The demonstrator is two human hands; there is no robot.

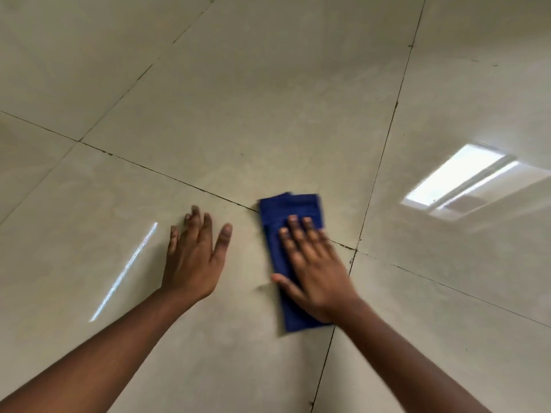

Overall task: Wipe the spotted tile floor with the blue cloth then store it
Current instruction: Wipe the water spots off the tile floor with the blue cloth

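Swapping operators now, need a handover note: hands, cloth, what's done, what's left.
Right hand: flat, fingers straight, pressing the folded blue cloth onto the tile floor; blurred, so mid-wipe.
Left hand: open, resting flat on the floor beside the cloth, not touching it.
Cloth: lies across a grout line, near where four tiles meet.
Done: wiping is under way; how much is covered cannot be told.
Left: finish wiping, then store the cloth. No storage place is in view.
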